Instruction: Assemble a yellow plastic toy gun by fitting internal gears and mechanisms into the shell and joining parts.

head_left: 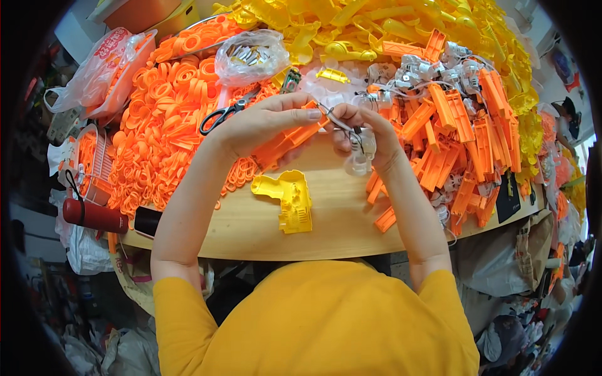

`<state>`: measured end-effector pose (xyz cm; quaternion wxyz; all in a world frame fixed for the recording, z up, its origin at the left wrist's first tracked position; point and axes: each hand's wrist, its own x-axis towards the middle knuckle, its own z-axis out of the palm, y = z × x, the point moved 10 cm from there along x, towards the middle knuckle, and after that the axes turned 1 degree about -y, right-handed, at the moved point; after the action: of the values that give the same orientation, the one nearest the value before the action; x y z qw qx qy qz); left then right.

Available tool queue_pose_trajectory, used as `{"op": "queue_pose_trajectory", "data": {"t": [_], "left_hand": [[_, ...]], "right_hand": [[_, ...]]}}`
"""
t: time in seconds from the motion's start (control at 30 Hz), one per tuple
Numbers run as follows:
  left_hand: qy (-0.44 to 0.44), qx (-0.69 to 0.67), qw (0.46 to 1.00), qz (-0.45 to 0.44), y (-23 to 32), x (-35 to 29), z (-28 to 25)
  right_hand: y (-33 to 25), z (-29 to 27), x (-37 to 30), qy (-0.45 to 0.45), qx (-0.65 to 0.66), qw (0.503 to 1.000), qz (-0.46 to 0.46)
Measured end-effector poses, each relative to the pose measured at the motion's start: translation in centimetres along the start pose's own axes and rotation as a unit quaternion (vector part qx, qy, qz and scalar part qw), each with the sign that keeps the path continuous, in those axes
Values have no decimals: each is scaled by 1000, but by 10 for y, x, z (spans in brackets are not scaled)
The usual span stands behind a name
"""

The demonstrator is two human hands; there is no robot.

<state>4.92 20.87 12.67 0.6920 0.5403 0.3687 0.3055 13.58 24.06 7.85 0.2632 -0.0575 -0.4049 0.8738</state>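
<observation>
My left hand (285,119) is closed round an orange plastic piece (282,145), long and trough-shaped, its thumb lying along the top. Wires (335,117) run from that piece to my right hand (379,135). Pinched in the right fingers are the wires, and a clear-white plastic mechanism (362,147) hangs just below them. Both hands are raised over the wooden table, close together. Nearer to me, a yellow toy-gun shell half (290,199) lies on the tabletop with its ribbed inner side up.
Orange rings and loops (157,119) are heaped at left, beside black-handled scissors (229,114) and a bag of small metal parts (251,56). Orange pieces with wired mechanisms (448,125) pile up at right. Yellow shells (389,28) fill the back. A red bottle (94,214) lies at the left edge.
</observation>
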Motion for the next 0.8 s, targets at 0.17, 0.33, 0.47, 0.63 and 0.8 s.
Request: {"op": "queue_pose_trajectory", "data": {"t": [0.17, 0.33, 0.47, 0.63, 0.8], "left_hand": [[-18, -3, 1000, -22, -7, -19, 21], [2, 9, 999, -44, -24, -30, 25], [40, -43, 997, -41, -29, -35, 18], [113, -26, 992, -41, -56, -53, -11], [142, 43, 984, -99, -111, -84, -17]], "right_hand": [[32, 15, -21, -9, 55, 997, -58], [62, 29, -39, 16, -24, 999, -40], [61, 37, -45, 37, -112, 989, -93], [73, 1, -52, 184, -137, 971, -74], [76, -8, -54, 206, -77, 973, -64]]}}
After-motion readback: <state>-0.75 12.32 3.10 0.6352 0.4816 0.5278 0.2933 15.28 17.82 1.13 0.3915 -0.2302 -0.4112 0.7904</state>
